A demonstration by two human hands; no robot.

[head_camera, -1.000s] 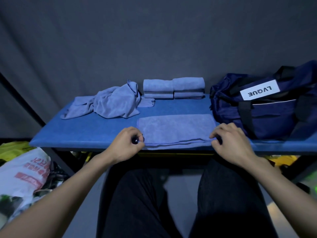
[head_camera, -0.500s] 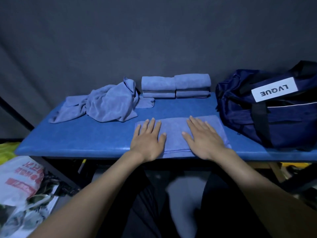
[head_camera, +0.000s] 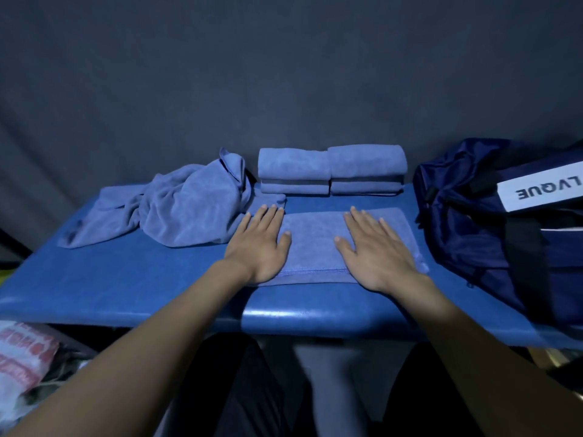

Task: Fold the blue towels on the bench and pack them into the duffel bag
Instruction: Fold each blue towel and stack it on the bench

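I have both hands flat on the half-folded blue terry towel (head_camera: pixel 315 244), which lies near the front edge of the blue padded bench (head_camera: pixel 126 279). My left hand (head_camera: pixel 260 244) rests palm down on the towel's left end, fingers straight and slightly spread, with the outer fingers reaching past the cloth toward the bench surface. My right hand (head_camera: pixel 377 249) rests palm down on the towel's right portion, fingers straight and fanned. Neither hand grips anything; both lie open against the fabric.

The towel's stitched hem runs along its near edge, between my two wrists. Its right edge lies just beside the dark navy fabric duffel bag (head_camera: pixel 492 234), which stands on the right end of the bench. A white label on the bag reads "LVQUE" upside down from my view, and a black strap crosses its front panel.

Behind the flat towel, against the dark grey backdrop (head_camera: pixel 284 74), four folded blue towels (head_camera: pixel 331 171) sit in two adjacent stacks of two. To the left of the stacks lies a crumpled heap of unfolded blue towels (head_camera: pixel 176 212), one corner of which extends toward my left fingertips.

Below the bench at lower left, a white plastic bag with red print (head_camera: pixel 22 357) is partly visible.
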